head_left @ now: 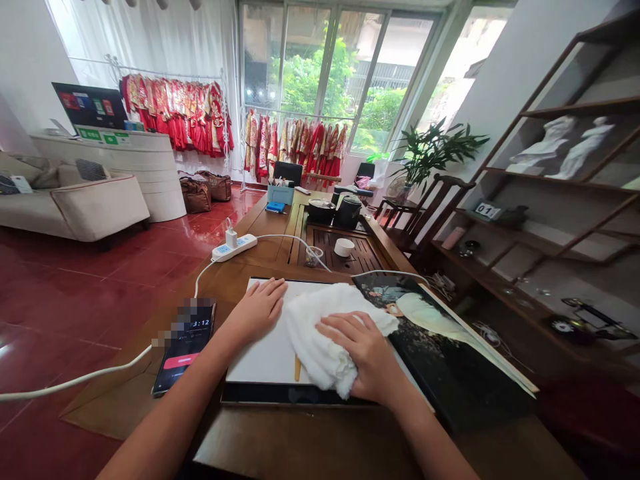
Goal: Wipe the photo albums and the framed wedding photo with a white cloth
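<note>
My left hand lies flat, fingers stretched out, on the upper left of a white sheet or page with a dark lower border. A fluffy white towel is bunched over the right part of that surface. My right hand presses on the towel with bent fingers and grips it. A small yellowish strip shows at the towel's lower left edge; the rest of it is hidden. To the right, touching or nearly touching the page, lies a dark photo panel with a pale-dressed figure printed on it.
A phone lies left of my left forearm on the wooden table. Behind the page are a power strip with trailing white cables, a tea tray, a white cup and a dark kettle. Shelves stand at the right.
</note>
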Demonstrator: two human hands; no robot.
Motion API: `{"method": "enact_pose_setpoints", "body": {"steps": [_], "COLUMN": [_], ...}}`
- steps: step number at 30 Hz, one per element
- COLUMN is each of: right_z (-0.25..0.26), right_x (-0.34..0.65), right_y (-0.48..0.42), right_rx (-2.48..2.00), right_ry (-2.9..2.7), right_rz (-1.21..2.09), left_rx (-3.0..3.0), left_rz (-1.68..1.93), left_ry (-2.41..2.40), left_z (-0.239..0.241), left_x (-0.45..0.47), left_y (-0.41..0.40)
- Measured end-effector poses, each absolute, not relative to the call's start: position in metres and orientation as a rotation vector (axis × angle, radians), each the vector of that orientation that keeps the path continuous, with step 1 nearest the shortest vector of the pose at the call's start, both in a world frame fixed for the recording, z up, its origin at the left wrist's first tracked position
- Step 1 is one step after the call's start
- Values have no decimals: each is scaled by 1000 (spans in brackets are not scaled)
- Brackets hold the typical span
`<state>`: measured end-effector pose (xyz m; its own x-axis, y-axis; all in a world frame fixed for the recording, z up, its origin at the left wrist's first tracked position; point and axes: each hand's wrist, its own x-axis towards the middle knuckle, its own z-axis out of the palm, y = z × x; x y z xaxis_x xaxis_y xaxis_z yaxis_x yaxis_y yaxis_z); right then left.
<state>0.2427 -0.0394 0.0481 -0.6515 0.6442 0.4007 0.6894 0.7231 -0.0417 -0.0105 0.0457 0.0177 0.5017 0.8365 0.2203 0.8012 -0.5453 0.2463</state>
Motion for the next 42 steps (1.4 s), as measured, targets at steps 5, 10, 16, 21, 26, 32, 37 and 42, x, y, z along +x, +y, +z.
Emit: {"method": "enact_pose_setpoints", "body": {"steps": [5,10,16,21,26,32,37,42], "right_z": [51,54,52,51,52,53,51,52], "right_x": [236,242,249,240,235,242,244,242], "right_y": [-46,-42,-34,-40,-46,-41,-38,-42], "right_rx": [-776,-1006,-1396,-1123,-814,-1145,-1369,-1129], "right_ry": [-2645,-2568,-2322,-2470,-2645,-2504,-2334,-2493], "right_rz": [-70,-57,-150,-62,85,22,-59,8], "left_rx": [2641,2616,2621,2633,2644,2636,2622,2622], "left_rz": [463,446,463,465,459,421,424,429], "left_ry": [1442,1456,1450,1452,1445,1456,1459,1465], "left_z": [18,22,22,20,22,25,26,26], "left_x": [-10,-8,-8,-8,-7,-7,-7,-6], "left_y": [47,45,45,46,46,44,44,44]}}
